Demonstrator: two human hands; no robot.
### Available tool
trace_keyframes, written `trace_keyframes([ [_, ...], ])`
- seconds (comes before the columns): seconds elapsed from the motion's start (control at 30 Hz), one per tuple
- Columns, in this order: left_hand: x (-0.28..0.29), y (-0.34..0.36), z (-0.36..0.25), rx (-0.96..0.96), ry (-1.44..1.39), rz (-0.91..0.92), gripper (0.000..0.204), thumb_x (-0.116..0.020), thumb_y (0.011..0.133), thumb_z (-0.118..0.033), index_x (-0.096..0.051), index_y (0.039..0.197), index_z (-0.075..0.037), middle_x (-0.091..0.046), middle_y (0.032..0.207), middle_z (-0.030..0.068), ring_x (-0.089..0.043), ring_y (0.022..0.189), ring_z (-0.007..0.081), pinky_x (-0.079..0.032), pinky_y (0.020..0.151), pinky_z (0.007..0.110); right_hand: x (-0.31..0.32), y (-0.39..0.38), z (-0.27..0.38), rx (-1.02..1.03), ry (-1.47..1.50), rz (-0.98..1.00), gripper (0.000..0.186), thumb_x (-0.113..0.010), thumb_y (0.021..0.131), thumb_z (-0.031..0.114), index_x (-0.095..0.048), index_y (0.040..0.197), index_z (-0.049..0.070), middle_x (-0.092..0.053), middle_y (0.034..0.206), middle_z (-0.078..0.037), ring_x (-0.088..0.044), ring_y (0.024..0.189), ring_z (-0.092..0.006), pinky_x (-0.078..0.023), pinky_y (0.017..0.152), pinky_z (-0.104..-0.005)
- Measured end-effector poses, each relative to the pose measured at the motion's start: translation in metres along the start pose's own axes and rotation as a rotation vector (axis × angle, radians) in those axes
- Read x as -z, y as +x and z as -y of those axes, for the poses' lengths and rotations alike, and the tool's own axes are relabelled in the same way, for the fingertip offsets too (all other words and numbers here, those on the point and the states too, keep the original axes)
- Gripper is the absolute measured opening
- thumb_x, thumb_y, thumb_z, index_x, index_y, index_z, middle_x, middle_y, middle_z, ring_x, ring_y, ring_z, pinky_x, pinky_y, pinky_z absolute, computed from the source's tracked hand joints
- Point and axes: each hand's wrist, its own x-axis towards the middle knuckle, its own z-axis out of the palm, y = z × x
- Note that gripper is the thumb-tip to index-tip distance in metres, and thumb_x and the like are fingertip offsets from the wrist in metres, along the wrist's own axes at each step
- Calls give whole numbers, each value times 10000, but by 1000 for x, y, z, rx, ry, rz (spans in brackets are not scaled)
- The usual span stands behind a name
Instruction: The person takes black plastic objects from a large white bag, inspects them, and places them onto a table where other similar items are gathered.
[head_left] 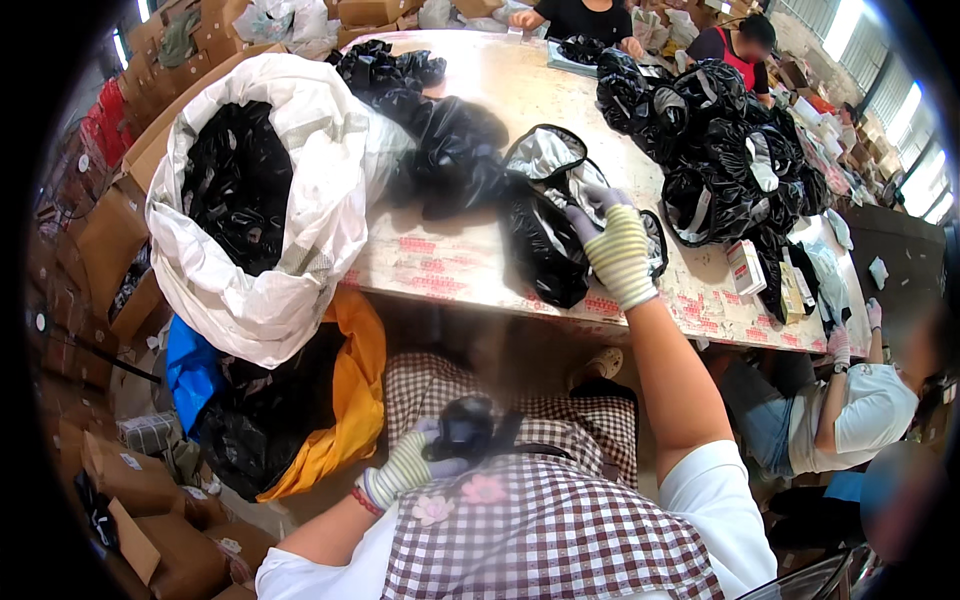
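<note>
Left grip (pixel 408 466): I clutch a blurred black bundle (pixel 466 425).
Right grip (pixel 614 245): on a white-lined black bag (pixel 545 245); whether clenched, I cannot tell.

A pale, red-printed table (pixel 490 75) bears a large, glossy black pile (pixel 740 135) along its right side, a smaller black heap (pixel 450 140) toward the left and a white-lined bundle (pixel 540 245) at the near edge. A white box (pixel 744 268) stands by the pile's near end.
</note>
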Motion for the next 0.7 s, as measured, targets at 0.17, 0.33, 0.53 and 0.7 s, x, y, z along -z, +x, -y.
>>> trace_keyframes([
  [0.17,5,-10,-11,-125,101,-133,482,-644,848,-75,-541,1316,-24,-620,1230,102,-620,1105,213,-534,951,338,-8,29,-43,-166,-233,318,488,-801,764,279,-676,1152,12,-681,1032,-138,-642,958,-285,-518,841,-404],
  [0.33,3,4,-71,-178,-619,-160,646,-718,731,-55,-513,1343,-35,-616,1229,86,-624,1133,233,-553,976,363,17,80,-41,-552,668,45,420,-849,774,261,-711,1054,-20,-723,874,-83,-662,718,-154,-529,659,-286],
  [0.53,19,23,-79,-340,-559,-301,743,-701,683,-90,-479,1388,-20,-625,1253,126,-621,1168,264,-536,1006,377,31,49,45,310,109,-288,346,-779,812,128,-624,1066,-49,-678,899,-165,-651,760,-296,-516,712,-408],
  [0.7,26,47,-102,-335,-504,-164,479,-703,751,-79,-626,1210,35,-672,1174,135,-675,1056,224,-565,916,342,1,-60,71,582,-305,338,508,-666,877,445,-632,1111,-5,-582,1147,-103,-557,1101,-276,-484,869,-423],
])
